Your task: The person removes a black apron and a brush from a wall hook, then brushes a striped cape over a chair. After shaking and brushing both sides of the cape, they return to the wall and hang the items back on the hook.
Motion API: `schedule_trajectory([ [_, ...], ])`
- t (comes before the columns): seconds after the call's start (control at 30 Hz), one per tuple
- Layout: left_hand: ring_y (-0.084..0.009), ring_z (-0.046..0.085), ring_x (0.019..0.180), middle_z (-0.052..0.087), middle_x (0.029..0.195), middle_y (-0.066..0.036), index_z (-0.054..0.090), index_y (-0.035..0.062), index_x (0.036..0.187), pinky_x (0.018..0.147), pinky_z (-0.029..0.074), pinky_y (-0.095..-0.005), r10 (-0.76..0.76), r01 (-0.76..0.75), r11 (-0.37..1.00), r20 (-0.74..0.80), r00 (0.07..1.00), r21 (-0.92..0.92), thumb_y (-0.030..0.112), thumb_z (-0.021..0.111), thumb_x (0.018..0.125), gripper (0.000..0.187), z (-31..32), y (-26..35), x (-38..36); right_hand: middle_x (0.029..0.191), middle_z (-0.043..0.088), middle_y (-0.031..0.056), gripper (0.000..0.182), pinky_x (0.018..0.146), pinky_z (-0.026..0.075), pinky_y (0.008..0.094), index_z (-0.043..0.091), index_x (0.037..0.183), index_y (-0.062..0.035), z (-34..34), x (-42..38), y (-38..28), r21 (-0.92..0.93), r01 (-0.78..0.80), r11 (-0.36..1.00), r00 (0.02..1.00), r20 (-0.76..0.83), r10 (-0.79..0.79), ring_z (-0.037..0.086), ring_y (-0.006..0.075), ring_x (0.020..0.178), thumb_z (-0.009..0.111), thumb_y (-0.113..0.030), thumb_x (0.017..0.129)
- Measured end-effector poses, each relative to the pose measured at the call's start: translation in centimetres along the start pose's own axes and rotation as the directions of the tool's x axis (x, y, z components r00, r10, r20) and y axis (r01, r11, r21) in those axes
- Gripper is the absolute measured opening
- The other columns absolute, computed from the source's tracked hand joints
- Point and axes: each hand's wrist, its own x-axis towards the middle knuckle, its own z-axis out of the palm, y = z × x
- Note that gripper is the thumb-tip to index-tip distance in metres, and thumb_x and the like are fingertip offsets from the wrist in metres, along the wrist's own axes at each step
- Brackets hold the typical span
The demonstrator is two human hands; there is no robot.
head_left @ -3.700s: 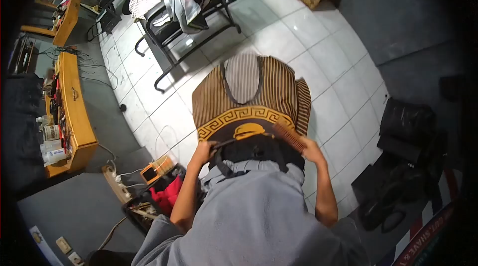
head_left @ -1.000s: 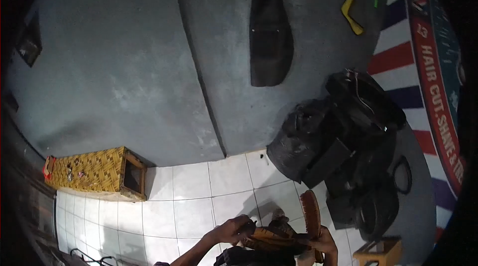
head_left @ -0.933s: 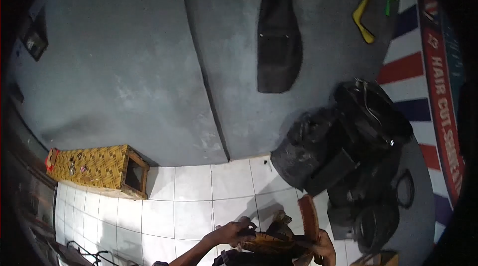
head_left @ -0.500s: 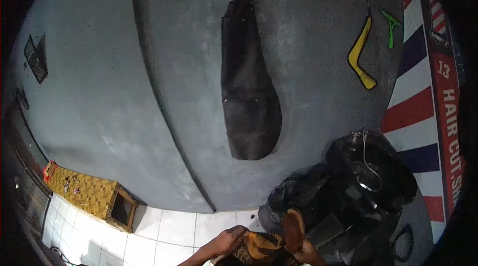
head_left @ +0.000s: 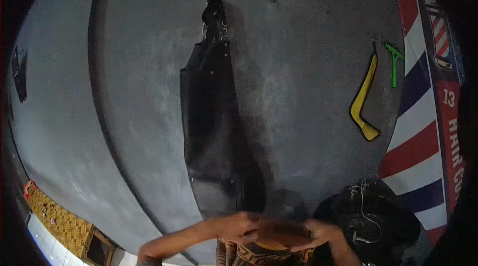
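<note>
My right hand is closed around the right end of a brown, oblong brush, smeared by motion. My left hand, fingers bent, is at the brush's left end, just above an orange-and-black patterned fabric item. The left fingers seem to pinch the fabric's upper edge, though the contact is partly hidden by the brush. Both forearms come up from the bottom of the view, and the fabric's lower part is cut off by the frame.
A black apron hangs on the grey wall ahead. To the right are a yellow curved item, a green squeegee, a striped barber banner and a black wash basin. A woven-topped bench stands lower left.
Both hands have risen, and the brush has turned from upright to lying crosswise between them. The view has tilted upward and shifted right, so the apron appears lower and further left.
</note>
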Motion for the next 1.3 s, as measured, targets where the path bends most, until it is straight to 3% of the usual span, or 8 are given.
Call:
schedule_trajectory([
  [0.03,-0.0317,0.06,0.078,0.054,0.102,-0.021,0.043,-0.0034,0.12,0.059,0.052,-0.0353,-0.046,0.047,0.999,0.121,0.992,0.001,0.005,0.05,0.078,0.044,-2.4,-0.2,1.7,0.076,0.063,0.011,0.046,0.068,0.05,0.0339,0.058,0.09,0.0061,-1.6,0.6,1.4,-0.076,-0.129,0.989,0.99,-0.065,0.124,0.06,0.0207,0.071,0.072,-0.033,0.073],
  [0.1,-0.0308,0.06,0.078,0.053,0.103,-0.022,0.043,-0.0049,0.119,0.057,0.053,-0.033,-0.079,0.076,0.997,0.242,0.967,0.026,0.007,0.051,0.078,0.043,-6.4,-1.6,4.7,0.075,0.063,0.0097,0.036,0.066,0.049,0.0324,0.061,0.087,0.0021,-5.5,0.8,-0.9,-0.121,0.107,0.987,0.949,-0.283,-0.137,0.059,0.0176,0.069,0.073,-0.028,0.072],
  [0.17,-0.0293,0.061,0.075,0.053,0.1,-0.021,0.047,-0.0012,0.116,0.057,0.054,-0.0315,0.059,-0.232,0.771,0.296,0.953,0.593,0.01,0.053,0.078,0.04,-9.5,-2.6,7.1,0.078,0.063,0.009,0.031,0.068,0.049,0.0323,0.061,0.09,0.0011,-10.0,1.8,2.3,-0.209,0.163,0.964,0.828,-0.502,-0.249,0.06,0.0163,0.072,0.071,-0.022,0.072],
  [0.3,-0.0272,0.06,0.069,0.053,0.091,-0.017,0.053,0.0045,0.11,0.057,0.053,-0.0325,0.0,0.044,0.683,-0.06,0.998,0.729,0.009,0.054,0.077,0.034,-16.1,-3.3,12.2,0.085,0.064,0.0073,0.025,0.074,0.048,0.0329,0.061,0.093,-0.002,-15.9,3.4,-6.7,-0.499,0.221,0.838,0.37,-0.752,-0.545,0.06,0.0165,0.082,0.067,-0.02,0.076],
  [0.67,-0.0364,0.058,0.077,0.056,0.087,-0.022,0.061,0.0014,0.099,0.068,0.048,-0.0411,0.482,0.279,0.183,-0.334,0.81,0.943,0.008,0.054,0.079,0.023,-33.9,-4.5,27.3,0.072,0.062,0.0115,0.023,0.062,0.045,0.0355,0.061,0.08,0.0027,-36.5,7.2,-22.7,-0.809,0.001,0.588,-0.367,-0.547,-0.752,0.058,0.0181,0.067,0.063,-0.02,0.078],
  [1.03,-0.0366,0.061,0.075,0.061,0.081,-0.023,0.061,-0.0028,0.098,0.069,0.05,-0.0398,0.376,0.441,0.351,-0.556,0.741,0.826,0.01,0.056,0.077,0.025,-33.5,-6.4,28.9,0.087,0.062,0.0197,0.027,0.075,0.046,0.037,0.056,0.098,0.0024,-37.8,7.9,-23.9,-0.644,-0.186,0.742,-0.155,-0.727,-0.669,0.06,0.0305,0.083,0.057,-0.013,0.076],
  [1.1,-0.0373,0.06,0.075,0.061,0.08,-0.023,0.057,-0.0035,0.104,0.069,0.05,-0.0406,0.314,0.483,0.35,-0.587,0.746,0.802,0.008,0.056,0.076,0.03,-31.7,-7.3,28.1,0.087,0.059,0.0222,0.038,0.074,0.048,0.0416,0.049,0.112,0.0025,-36.7,8.8,-21.2,-0.802,-0.371,0.469,-0.211,-0.419,-0.883,0.06,0.0334,0.08,0.058,-0.009,0.076],
  [1.3,-0.0447,0.056,0.087,0.045,0.105,-0.031,0.041,-0.0079,0.113,0.072,0.05,-0.0465,0.003,0.65,0.435,-0.723,0.691,0.623,0.004,0.055,0.076,0.042,-20.3,-7.0,22.1,0.096,0.05,0.021,0.05,0.076,0.048,0.0422,0.037,0.13,-0.0106,-30.1,9.3,-15.7,-0.689,-0.578,0.439,0.023,-0.551,-0.834,0.057,0.0343,0.084,0.047,0.001,0.082],
])
